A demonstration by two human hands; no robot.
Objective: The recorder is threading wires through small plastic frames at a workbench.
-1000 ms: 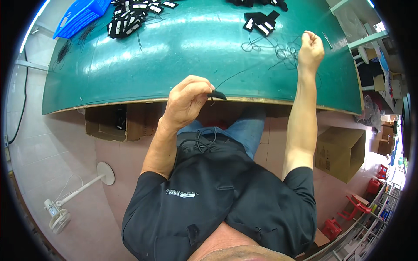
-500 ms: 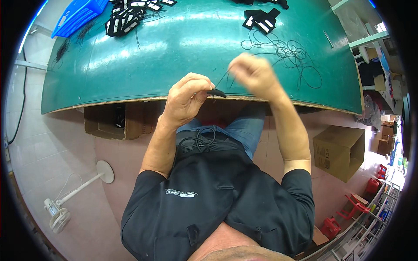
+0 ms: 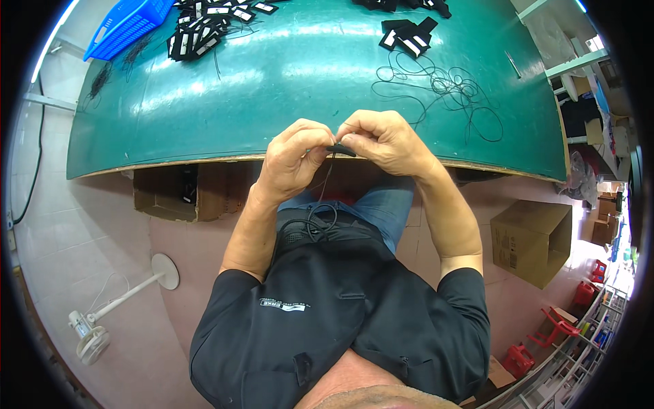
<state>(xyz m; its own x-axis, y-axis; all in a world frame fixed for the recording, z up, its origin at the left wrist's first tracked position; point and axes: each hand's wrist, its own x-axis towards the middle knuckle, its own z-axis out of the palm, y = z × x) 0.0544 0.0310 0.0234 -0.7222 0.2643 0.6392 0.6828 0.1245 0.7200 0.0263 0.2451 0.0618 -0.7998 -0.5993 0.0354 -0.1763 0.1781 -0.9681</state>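
Leftward came the right hand (image 3: 385, 143), up to the left hand (image 3: 293, 155), which pinched the black piece (image 3: 343, 150) near the table (image 3: 259, 116); what the right pinched was unclear. Holding steady seemed best.

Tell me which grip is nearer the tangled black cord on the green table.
Right. The right grip is on the near side of the tangled black cord, to its left; the left grip is farther left and farther from the cord.
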